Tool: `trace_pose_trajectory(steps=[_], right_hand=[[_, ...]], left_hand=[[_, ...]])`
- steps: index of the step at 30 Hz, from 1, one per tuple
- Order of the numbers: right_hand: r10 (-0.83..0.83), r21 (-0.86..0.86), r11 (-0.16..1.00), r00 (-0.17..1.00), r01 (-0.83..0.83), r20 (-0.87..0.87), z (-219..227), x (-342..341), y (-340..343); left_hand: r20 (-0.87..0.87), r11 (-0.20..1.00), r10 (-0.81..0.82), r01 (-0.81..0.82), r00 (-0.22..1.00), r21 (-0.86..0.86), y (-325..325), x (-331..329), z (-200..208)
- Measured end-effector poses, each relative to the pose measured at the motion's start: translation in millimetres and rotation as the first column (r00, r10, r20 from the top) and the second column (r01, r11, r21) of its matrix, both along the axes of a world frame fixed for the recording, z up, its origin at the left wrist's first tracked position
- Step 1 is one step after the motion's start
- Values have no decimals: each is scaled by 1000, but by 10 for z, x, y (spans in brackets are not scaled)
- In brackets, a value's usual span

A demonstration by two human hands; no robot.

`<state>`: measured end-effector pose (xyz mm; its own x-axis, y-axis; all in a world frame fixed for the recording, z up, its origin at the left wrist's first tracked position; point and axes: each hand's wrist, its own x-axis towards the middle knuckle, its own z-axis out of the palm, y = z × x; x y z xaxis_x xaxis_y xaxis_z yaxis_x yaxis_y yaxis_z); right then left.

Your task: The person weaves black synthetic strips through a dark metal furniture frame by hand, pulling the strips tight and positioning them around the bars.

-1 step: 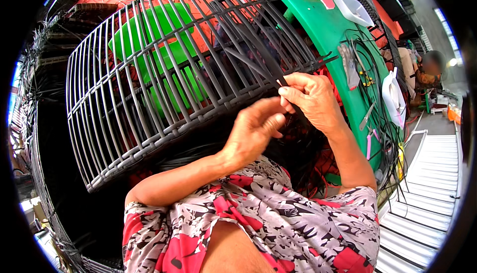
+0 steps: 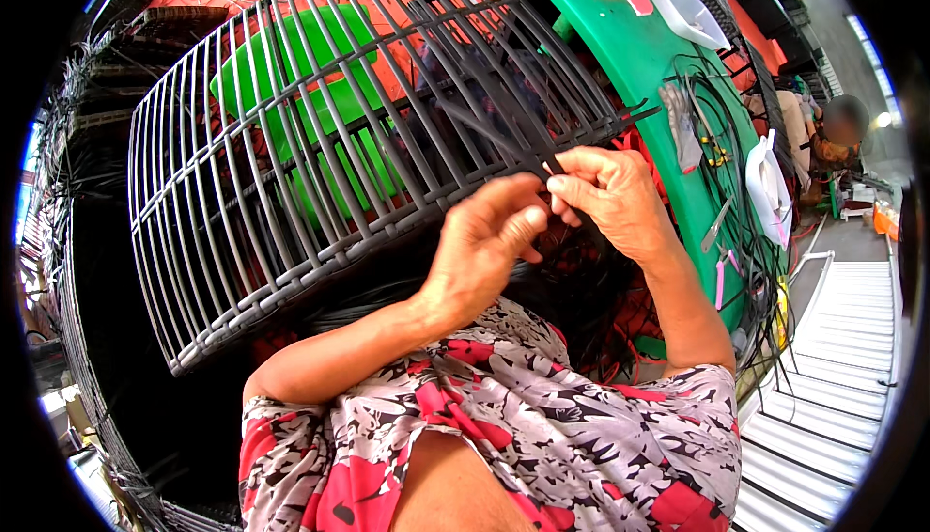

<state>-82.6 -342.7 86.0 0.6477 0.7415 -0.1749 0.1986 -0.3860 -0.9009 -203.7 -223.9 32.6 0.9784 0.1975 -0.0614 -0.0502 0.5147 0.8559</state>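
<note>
A curved dark-grey frame of close-set slats (image 2: pixel 331 263) lies before me. It looks like part of a woven rattan-style piece. At its lower right edge my right hand (image 2: pixel 612 195) is closed, thumb against fingers, pinching a narrow dark strip (image 2: pixel 550 161) with a pale tip. My left hand (image 2: pixel 484 246) hovers just left of it, beside the frame's lower edge. Its thumb stands apart from its curved fingers, which are slightly blurred, and nothing shows in it. Its far fingertips are partly hidden near the right hand.
A green table (image 2: pixel 620 57) on the right bears a white tray (image 2: pixel 690 16), scissors (image 2: pixel 717 224), a glove (image 2: pixel 681 130) and loose black strands. Behind the slats is a bright green chair (image 2: pixel 329 110). Dark woven pieces crowd the left. Another person (image 2: pixel 835 149) sits far right.
My left hand has shifted a little left and up, away from the right hand. The right hand has moved slightly rightward, its pinch unchanged. The frame stays in place.
</note>
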Motion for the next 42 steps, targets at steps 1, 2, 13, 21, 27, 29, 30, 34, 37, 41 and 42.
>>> trace_pose_trajectory(steps=[1, 2, 13, 21, 27, 29, 30, 34, 37, 41, 42], right_hand=[[21, -42, 999, 1000, -22, -19, 13, -2, -50], [19, -82, 996, 999, -21, -31, 13, -29, -106], [238, -144, 964, 967, -224, 91, -17, -97, -458], [378, -326, 898, 896, -294, 234, 64, -2, -563], [338, -141, 940, 894, -310, 293, -118, 127, -581], [263, 10, 960, 913, -280, 312, -140, 89, -452], [233, 36, 967, 930, -253, 285, -175, 72, -411], [25, 89, 996, 986, -11, -164, -210, 85, -298], [-60, 150, 978, 889, 143, -455, -326, 142, -280], [-95, 123, 983, 952, 136, -291, -280, 213, -275], [-105, 105, 984, 947, 143, -305, -240, 243, -270]], left_hand=[[-11, 999, 50, -50, 999, -18, 88, -1, 71], [-38, 996, 67, -70, 997, -59, 169, -25, 113], [-152, 1000, 18, -14, 988, 22, 446, -63, 255], [-211, 953, -151, 199, 966, 227, 427, -56, 383], [-164, 859, -81, 152, 983, 488, 386, 60, 394], [-229, 887, -61, 158, 971, 433, 311, 205, 439], [-253, 899, -71, 172, 965, 404, 294, 249, 449], [-300, 906, -31, 154, 953, 394, 280, 413, 404], [-329, 898, -2, 146, 944, 414, 264, 491, 372], [-347, 879, -30, 190, 937, 437, 253, 573, 333], [-347, 859, -49, 217, 937, 464, 273, 606, 358]])
